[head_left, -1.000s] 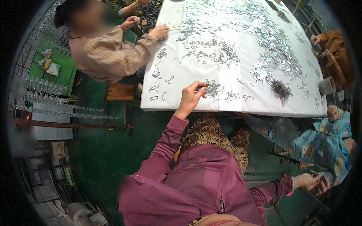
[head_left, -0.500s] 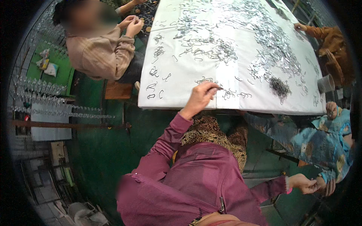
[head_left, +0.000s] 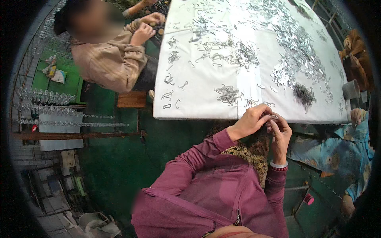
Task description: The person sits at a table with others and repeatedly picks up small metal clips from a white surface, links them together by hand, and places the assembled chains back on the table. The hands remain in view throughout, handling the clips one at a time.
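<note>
My left hand (head_left: 253, 121) and my right hand (head_left: 281, 134) meet at the near edge of the white-covered table (head_left: 198, 111). Pinched between their fingertips is a small shiny metal piece (head_left: 274, 117); the fingers hide most of it, so its exact shape is unclear. Just beyond my left hand lie a few loose bent wire hooks (head_left: 251, 103). Farther left is a tangled cluster of such wire hooks (head_left: 229, 95). A darker heap of wire pieces (head_left: 304, 93) sits to the right of my hands.
Flat shiny metal pieces (head_left: 295, 43) spread over the table's far right. A clear plastic cup (head_left: 351, 90) stands at the right edge. One co-worker in a beige top (head_left: 107, 63) sits at the left, another in a blue patterned sleeve (head_left: 337, 152) at the right. Metal chains (head_left: 79, 123) hang at left.
My left hand has moved right and nearer from the tabletop. My right hand has come up from beside the co-worker's hand at lower right to meet it. The view has shifted slightly.
</note>
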Motion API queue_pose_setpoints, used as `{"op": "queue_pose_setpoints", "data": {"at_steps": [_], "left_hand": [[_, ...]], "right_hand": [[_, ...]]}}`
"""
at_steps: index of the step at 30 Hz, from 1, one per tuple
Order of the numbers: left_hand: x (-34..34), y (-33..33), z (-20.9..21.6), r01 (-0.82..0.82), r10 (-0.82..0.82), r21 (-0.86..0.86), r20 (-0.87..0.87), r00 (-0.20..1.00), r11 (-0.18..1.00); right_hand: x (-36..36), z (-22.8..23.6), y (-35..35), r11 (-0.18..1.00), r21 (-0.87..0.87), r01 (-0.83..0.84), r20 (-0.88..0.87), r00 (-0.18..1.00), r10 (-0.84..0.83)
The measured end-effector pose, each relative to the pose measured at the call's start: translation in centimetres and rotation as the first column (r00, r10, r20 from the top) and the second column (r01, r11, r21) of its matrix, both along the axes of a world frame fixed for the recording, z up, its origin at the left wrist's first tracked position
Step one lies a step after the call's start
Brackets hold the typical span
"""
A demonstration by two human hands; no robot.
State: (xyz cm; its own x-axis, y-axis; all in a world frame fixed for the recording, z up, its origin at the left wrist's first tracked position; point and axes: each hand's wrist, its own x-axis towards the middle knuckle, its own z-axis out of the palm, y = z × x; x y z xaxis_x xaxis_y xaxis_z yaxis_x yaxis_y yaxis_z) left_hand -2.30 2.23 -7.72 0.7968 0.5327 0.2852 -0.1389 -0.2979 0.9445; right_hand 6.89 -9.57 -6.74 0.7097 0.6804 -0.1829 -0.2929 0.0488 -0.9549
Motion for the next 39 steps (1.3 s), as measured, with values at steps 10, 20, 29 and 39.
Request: {"op": "queue_pose_setpoints", "data": {"at_steps": [10,20,29,39], "left_hand": [[-1.3,5.0,-2.4,-0.169,0.208,0.271,-0.125,0.97,0.948],[-1.6,22.5,-4.4,-0.237,0.578,0.688,-0.318,0.751,0.686],[-4.3,22.2,-6.6,-0.097,0.638,0.825,-0.35,0.686,0.557],[-2.1,5.4,1.0,-0.076,0.133,0.22,-0.261,0.956,0.973]], "right_hand": [[2.1,-4.2,-3.1,0.998,-0.057,-0.013,-0.122,0.993,0.006],[3.3,-1.7,-2.3,0.993,0.024,0.112,-0.201,0.974,-0.105],[4.4,-1.4,-1.4,0.988,0.104,0.11,-0.259,0.963,-0.08],[1.7,-2.1,-2.6,0.995,0.04,0.094,-0.048,0.995,-0.092]]}}
